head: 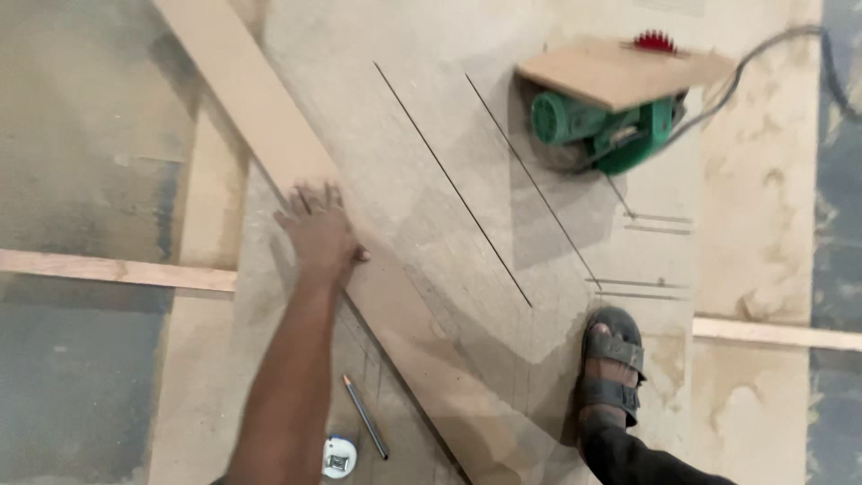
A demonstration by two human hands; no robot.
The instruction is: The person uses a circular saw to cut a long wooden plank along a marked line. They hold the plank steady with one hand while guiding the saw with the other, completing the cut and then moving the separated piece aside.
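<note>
My left hand point(316, 232) lies flat, fingers spread, on a long pale wooden strip point(260, 117). The strip runs diagonally from the top left down to the bottom centre, on top of a large plywood sheet point(431, 108). Thin dark straight lines cross the sheet to the right of my hand. My forearm reaches in from the bottom edge. My right hand is out of the picture. A green circular saw point(603, 126) with a wooden base plate and a red toothed blade sits on the sheet at the upper right, well away from my hand.
A pencil point(365, 418) and a small round tape measure point(338, 456) lie near my arm at the bottom. My sandalled foot point(612, 364) stands on the sheet at the lower right. The saw's cable point(772, 45) trails to the top right. Wooden battens point(117, 269) stick out under the sheet.
</note>
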